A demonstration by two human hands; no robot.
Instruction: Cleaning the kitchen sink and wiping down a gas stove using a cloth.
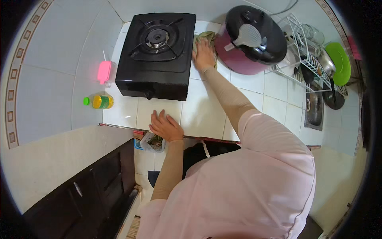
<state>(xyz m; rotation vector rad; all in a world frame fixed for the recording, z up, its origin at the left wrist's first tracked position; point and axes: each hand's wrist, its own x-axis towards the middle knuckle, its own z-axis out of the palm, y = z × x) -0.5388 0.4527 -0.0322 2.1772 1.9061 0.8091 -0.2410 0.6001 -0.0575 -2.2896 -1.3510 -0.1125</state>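
My right hand (204, 55) lies on a green cloth (207, 38), pressing it to the white tiled counter (206, 110). The cloth sits in the gap between a black single-burner gas stove (156, 56) and a pink rice cooker with a black lid (244, 56). My left hand (166, 126) rests with spread fingers at the counter's front edge, in front of the stove, holding nothing. A white perforated rice paddle (248, 36) lies on the cooker's lid.
An oil bottle with a green cap (103, 102) and a pink-lidded container (104, 71) stand left of the stove. To the right are a white wire dish rack (301, 50), a green plate (338, 63) and a metal sink (314, 112). A bag-lined bin (152, 142) stands below the front edge.
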